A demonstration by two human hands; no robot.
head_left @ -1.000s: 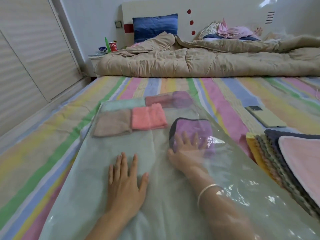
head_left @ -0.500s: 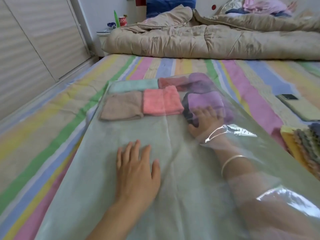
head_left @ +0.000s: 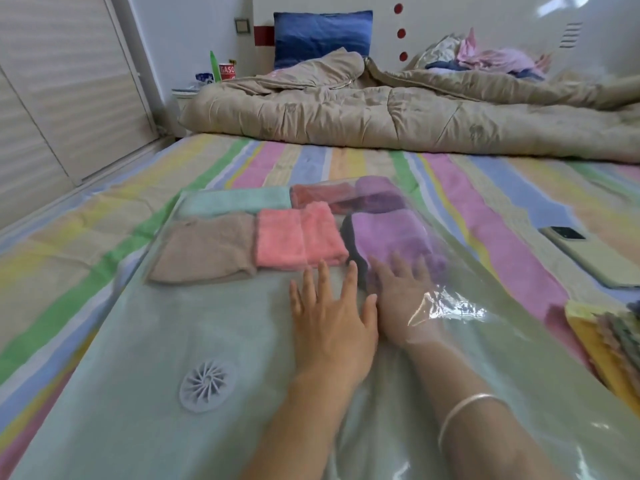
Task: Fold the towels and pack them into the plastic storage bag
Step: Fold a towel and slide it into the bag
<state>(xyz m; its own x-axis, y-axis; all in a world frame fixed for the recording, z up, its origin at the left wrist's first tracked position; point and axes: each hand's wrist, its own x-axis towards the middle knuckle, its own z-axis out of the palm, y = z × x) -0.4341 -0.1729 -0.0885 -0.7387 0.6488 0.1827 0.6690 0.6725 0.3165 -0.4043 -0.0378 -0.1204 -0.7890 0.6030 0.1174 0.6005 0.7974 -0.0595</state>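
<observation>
A clear plastic storage bag point(head_left: 173, 334) with a round white valve point(head_left: 207, 386) lies flat on the striped bed. Inside, at its far end, folded towels sit in rows: mint point(head_left: 235, 202), brown point(head_left: 204, 251), pink point(head_left: 298, 237), dark red point(head_left: 322, 195) and two purple ones. My right hand point(head_left: 405, 289) is inside the bag, fingers straight, touching the near purple towel point(head_left: 391, 233). My left hand point(head_left: 332, 323) lies flat on top of the bag, fingers spread, just left of the right hand.
A stack of unfolded towels point(head_left: 609, 341) lies at the right edge. A phone point(head_left: 588, 254) rests on the sheet to the right. A beige quilt point(head_left: 398, 112) is bunched across the far bed, and a nightstand with bottles point(head_left: 214, 71) stands at far left.
My right hand pushed the purple towel deeper into the bag, next to the pink one. My left hand slid forward and right on the bag.
</observation>
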